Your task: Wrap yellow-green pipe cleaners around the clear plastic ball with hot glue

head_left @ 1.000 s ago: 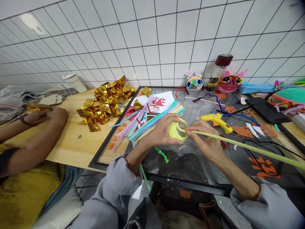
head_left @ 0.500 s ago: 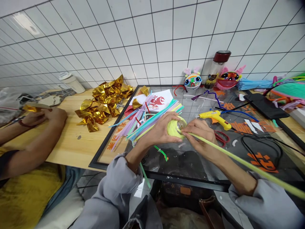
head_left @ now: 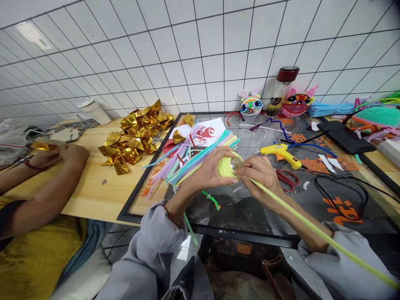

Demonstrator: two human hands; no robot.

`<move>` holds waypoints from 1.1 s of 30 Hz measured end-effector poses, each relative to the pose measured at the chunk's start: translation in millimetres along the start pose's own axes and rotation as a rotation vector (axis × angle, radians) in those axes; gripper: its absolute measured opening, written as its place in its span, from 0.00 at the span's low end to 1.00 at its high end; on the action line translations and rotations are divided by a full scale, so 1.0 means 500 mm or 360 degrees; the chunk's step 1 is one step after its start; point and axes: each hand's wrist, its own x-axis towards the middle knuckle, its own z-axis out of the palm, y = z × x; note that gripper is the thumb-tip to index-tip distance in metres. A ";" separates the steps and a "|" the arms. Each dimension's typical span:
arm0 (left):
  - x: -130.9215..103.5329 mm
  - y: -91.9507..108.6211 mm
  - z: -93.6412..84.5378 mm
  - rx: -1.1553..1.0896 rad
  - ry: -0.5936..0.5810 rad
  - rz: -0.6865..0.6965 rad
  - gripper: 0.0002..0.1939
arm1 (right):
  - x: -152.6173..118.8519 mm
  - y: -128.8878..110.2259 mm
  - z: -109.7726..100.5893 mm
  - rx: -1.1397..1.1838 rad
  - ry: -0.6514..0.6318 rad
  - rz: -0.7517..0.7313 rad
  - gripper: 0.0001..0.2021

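Note:
My left hand (head_left: 213, 168) is wrapped round a clear ball (head_left: 236, 162) that is partly covered in wound yellow pipe cleaner (head_left: 225, 167). A bare transparent patch of the ball faces my right hand (head_left: 258, 175). The fingers of that hand pinch a yellow pipe cleaner strand (head_left: 300, 213) against the ball's edge; its long tail runs over my right forearm to the lower right. Just behind my left hand lies a bundle of pastel pipe cleaners (head_left: 200, 156). Right of my right hand are red-handled scissors (head_left: 288, 180) and a yellow glue gun (head_left: 281, 152).
Folded gold paper pieces (head_left: 137, 135) are heaped at left, near a co-worker's hands (head_left: 67, 153) holding gold foil. Two decorated balls, a pink one (head_left: 295, 102) and a striped one (head_left: 251, 104), stand by a bottle (head_left: 279, 91). A black cable (head_left: 340, 178) loops at right.
My right hand has shifted slightly left along the ball's edge, and the yellow strand's tail hangs a little lower. The left hand keeps its hold. The view has turned slightly.

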 end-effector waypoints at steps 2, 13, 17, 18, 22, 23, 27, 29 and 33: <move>0.000 0.005 -0.003 -0.0006 -0.0014 -0.0037 0.30 | -0.001 0.001 0.002 0.0005 0.0000 -0.0012 0.07; -0.010 0.010 -0.016 -0.0101 -0.0094 -0.0145 0.19 | 0.002 -0.002 0.002 0.0022 0.0012 -0.0064 0.07; -0.009 0.011 -0.014 -0.0099 -0.0071 -0.0176 0.18 | 0.000 -0.002 0.003 0.0017 0.0012 -0.0063 0.07; -0.009 0.010 -0.013 -0.0094 -0.0068 -0.0179 0.18 | -0.001 -0.002 0.004 0.0010 0.0013 -0.0066 0.07; -0.007 0.007 -0.010 -0.0081 -0.0048 -0.0159 0.19 | -0.001 -0.002 0.005 -0.0021 -0.0017 -0.0069 0.08; -0.006 0.006 -0.009 -0.0080 -0.0044 -0.0151 0.19 | -0.001 -0.002 0.005 -0.0030 -0.0022 -0.0071 0.08; -0.005 0.005 -0.010 -0.0070 -0.0043 -0.0148 0.19 | 0.000 -0.003 0.007 -0.0060 0.0005 -0.0117 0.07; -0.006 0.006 -0.011 -0.0074 -0.0042 -0.0152 0.19 | 0.001 -0.003 0.007 -0.0060 0.0024 -0.0136 0.07; -0.009 0.010 -0.010 -0.0092 -0.0030 -0.0170 0.19 | 0.003 -0.004 0.007 -0.0079 0.0038 -0.0138 0.08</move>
